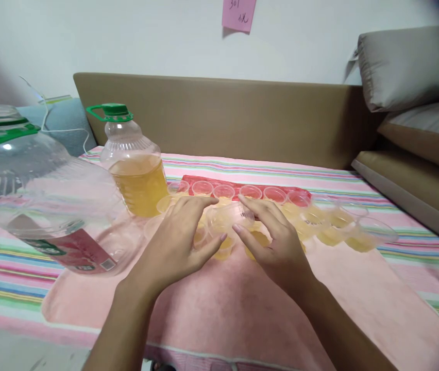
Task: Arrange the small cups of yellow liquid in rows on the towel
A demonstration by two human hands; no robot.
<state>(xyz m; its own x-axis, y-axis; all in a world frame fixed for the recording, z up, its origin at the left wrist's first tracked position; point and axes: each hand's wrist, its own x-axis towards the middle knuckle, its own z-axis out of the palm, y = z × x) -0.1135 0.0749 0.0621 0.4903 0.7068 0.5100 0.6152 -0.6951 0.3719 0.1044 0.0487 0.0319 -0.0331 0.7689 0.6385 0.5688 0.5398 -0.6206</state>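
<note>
My left hand [183, 234] and my right hand [271, 232] are raised over several clear plastic cups, fingers apart and curved toward each other. Between them is a clear cup [229, 216], with other cups behind and below it; whether my fingertips touch it is hard to tell. Many cups hold yellow liquid, such as the cup [258, 242] beside my right hand. A row of cups [250, 192] stands along a red plastic wrapper [238, 184]. More cups [331, 232] extend to the right.
At the left, a large clear bottle [49, 190] with a pink label leans near a green-capped bottle [138, 175] of yellow liquid. A pink cloth [235, 309] covers a striped sheet [18, 278]. Behind are a brown headboard [223, 118] and stacked cushions [412, 67].
</note>
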